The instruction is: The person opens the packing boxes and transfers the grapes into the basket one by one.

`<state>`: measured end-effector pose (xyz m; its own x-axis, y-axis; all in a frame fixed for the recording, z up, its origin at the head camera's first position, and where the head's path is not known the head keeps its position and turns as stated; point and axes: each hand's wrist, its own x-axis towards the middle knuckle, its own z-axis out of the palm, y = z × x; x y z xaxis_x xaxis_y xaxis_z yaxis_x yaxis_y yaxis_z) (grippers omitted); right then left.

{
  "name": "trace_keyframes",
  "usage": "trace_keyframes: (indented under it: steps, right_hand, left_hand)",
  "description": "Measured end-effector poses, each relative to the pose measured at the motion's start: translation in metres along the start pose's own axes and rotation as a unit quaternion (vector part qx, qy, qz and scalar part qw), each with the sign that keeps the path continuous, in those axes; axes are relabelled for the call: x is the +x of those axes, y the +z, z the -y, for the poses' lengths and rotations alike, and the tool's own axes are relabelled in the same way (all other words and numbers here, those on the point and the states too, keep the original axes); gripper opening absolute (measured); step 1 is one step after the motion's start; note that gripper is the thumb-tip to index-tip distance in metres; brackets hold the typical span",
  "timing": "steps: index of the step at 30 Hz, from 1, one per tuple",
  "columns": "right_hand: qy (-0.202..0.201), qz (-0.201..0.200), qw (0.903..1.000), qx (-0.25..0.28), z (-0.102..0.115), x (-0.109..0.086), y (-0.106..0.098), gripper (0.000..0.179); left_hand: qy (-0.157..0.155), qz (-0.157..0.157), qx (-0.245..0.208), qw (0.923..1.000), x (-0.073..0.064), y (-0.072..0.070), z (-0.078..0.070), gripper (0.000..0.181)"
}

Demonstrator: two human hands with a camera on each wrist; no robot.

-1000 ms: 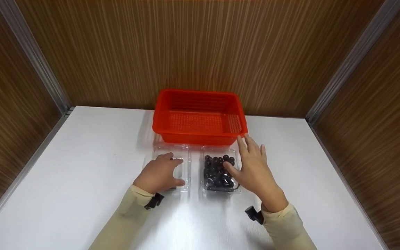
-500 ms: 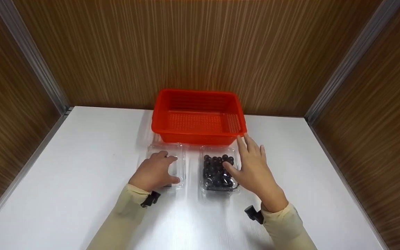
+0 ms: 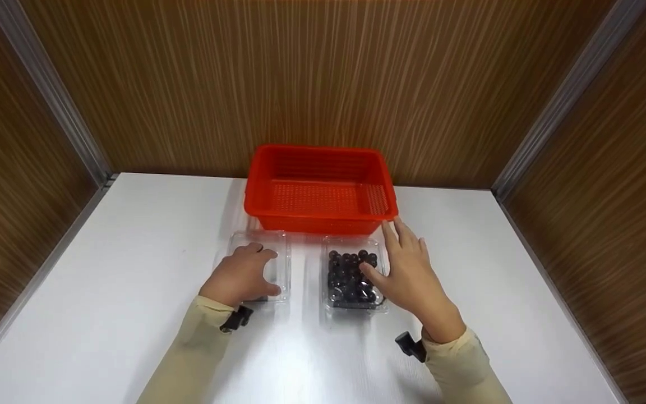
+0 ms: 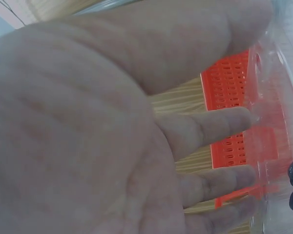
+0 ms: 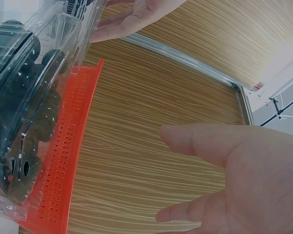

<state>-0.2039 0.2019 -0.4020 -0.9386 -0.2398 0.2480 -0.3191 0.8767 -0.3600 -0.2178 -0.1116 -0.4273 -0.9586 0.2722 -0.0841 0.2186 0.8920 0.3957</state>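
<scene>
Two clear plastic boxes lie side by side on the white table. My left hand (image 3: 236, 276) lies over the left box (image 3: 282, 264), hiding most of it; a little dark content shows near my thumb. In the left wrist view, my nearly straight fingers (image 4: 219, 124) reach clear plastic. The right box (image 3: 354, 304) has several dark, glossy round fruits (image 3: 351, 275) in it, grape-like or blueberry-like. Beside it my right hand (image 3: 410, 275) is spread, its thumb overlapping the box's right side in the head view. Nothing is held in it; contact cannot be judged.
A red plastic basket (image 3: 320, 221) with a perforated bottom stands just behind the boxes. Wood-patterned panels (image 3: 323, 73) enclose the white tabletop (image 3: 149, 241) at the back and both sides.
The left hand and the left box have shifted left together, widening the gap between the two boxes. The right hand and the right box stay nearly still.
</scene>
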Motion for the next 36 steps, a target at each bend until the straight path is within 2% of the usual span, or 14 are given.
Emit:
trace_keyframes:
  steps: [6,15,19,22,25,29,32,36]
  right_hand:
    - [0.0,0.015,0.9997,0.019,-0.001,0.0,0.0,0.098]
    - [0.004,0.03,0.9994,0.018,0.0,0.001,-0.001,0.097]
    - [0.005,0.035,0.9992,0.021,0.002,0.0,-0.003,0.096]
    - [0.003,0.042,0.9991,0.004,0.004,-0.002,-0.005,0.091]
    - [0.014,0.074,0.9966,-0.034,0.003,-0.005,-0.006,0.081]
    - [0.036,0.138,0.9869,-0.076,0.001,-0.008,-0.005,0.066]
    - [0.037,0.17,0.981,-0.085,0.001,-0.008,-0.002,0.059]
    - [0.026,0.192,0.9767,-0.093,0.001,-0.006,0.001,0.051]
  left_hand:
    - [-0.009,0.0,0.005,0.9999,-0.003,-0.006,0.007,0.066]
    - [-0.027,0.006,0.016,0.9995,-0.006,-0.014,0.013,0.065]
    - [-0.026,0.009,0.025,0.9993,-0.008,-0.015,0.014,0.063]
    - [-0.017,-0.001,0.031,0.9994,-0.009,-0.016,0.012,0.06]
    - [-0.007,-0.024,0.023,0.9994,-0.007,-0.014,0.006,0.064]
    - [0.021,-0.056,0.01,0.9982,-0.003,-0.004,-0.01,0.077]
    - [0.057,-0.047,0.02,0.997,-0.003,0.007,-0.026,0.081]
    - [0.106,-0.029,0.036,0.9933,-0.003,0.019,-0.044,0.08]
